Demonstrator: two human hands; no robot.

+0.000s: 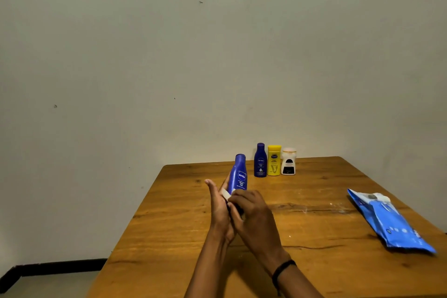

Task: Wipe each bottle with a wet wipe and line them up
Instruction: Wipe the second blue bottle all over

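The person holds a blue Nivea body milk bottle (pixel 239 174) in the air above the tabletop (pixel 314 261), in front of and to the left of the yellow lotion bottle (pixel 274 161). The left hand (pixel 219 208) supports it from the left side. Its thumb points up and the fingers seem to go behind the bottle, so I judge this grip as closed around it, though the fingers are mostly hidden. The right hand (pixel 251 213) has its fingers curled over a white wet wipe (pixel 226 193) and presses it on the lower part of the bottle.

The yellow lotion bottle stands upright at the far edge, near the wall. A second blue Nivea bottle (pixel 260 161) is just beside it on the left and a white bottle with a black label (pixel 288 162) is just beside it on the right. A blue pack of wet wipes (pixel 391 222) lies well to its right and nearer to the person.

The step in hand looks like the wiping of this bottle. Next, I think, the wipe must go over the upper body and cap. Then the bottle must be put down upright, left of the yellow lotion bottle's row.
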